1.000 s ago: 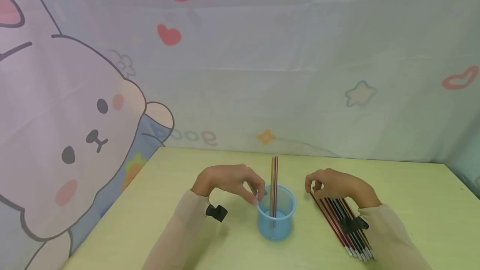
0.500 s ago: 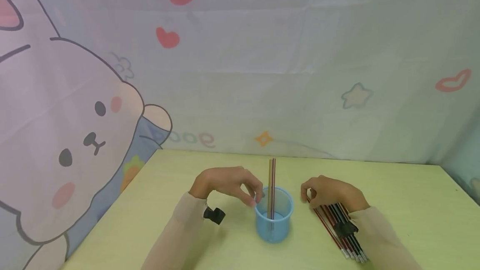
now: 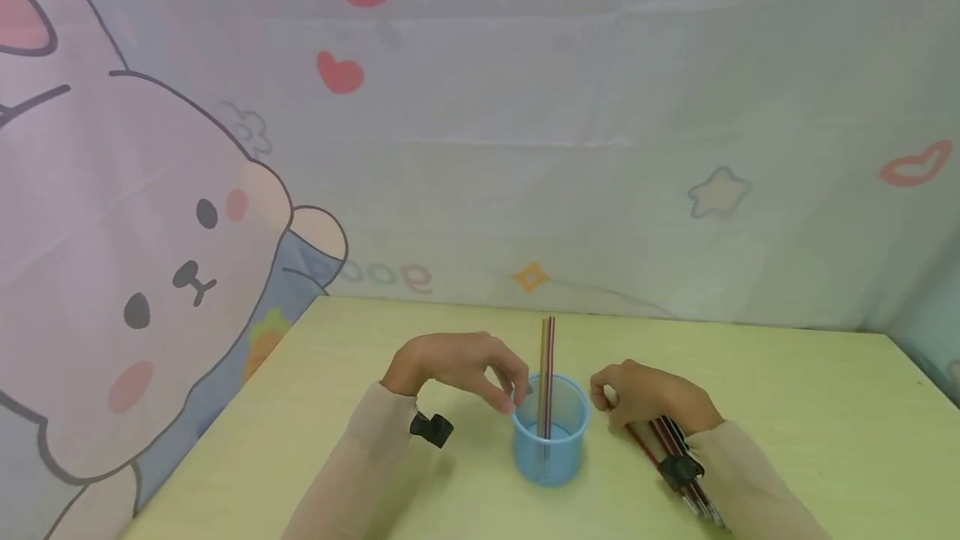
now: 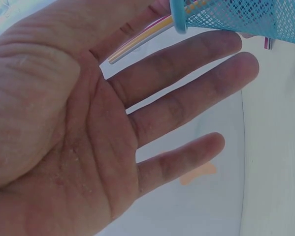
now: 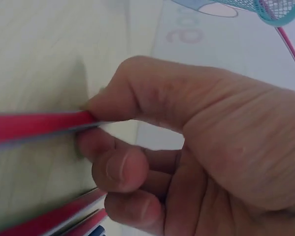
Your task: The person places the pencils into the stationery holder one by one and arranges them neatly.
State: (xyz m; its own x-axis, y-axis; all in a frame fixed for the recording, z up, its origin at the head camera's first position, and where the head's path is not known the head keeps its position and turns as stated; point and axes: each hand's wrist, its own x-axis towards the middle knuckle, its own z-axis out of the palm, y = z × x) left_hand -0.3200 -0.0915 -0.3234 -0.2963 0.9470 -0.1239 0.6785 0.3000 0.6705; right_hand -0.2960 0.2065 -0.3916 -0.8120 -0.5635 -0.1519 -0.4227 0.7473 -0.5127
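Note:
My left hand (image 3: 468, 363) pinches the left rim of a light blue mesh pen cup (image 3: 547, 463) between thumb and forefinger. Its other fingers stretch out beside the cup in the left wrist view. A few pencils (image 3: 551, 352) stand upright in the cup. To the cup's right, my right hand (image 3: 652, 397) pinches one end of a red pencil (image 5: 44, 125) between thumb and forefinger; the remaining fingers curl loosely. Below that hand, several red and dark pencils (image 5: 53, 219) lie side by side on the table, partly hidden by the wrist and its black camera.
A pale yellow table (image 3: 360, 323) carries everything. Behind it hangs a backdrop cloth (image 3: 525, 107) printed with a rabbit, hearts and stars. Black wrist cameras sit on both sleeves, the left one (image 3: 431, 430) near the cup.
My right hand has moved left and slightly nearer, off the pencil bundle toward the cup, with the red pencil's end in its fingers. The left hand stays on the rim.

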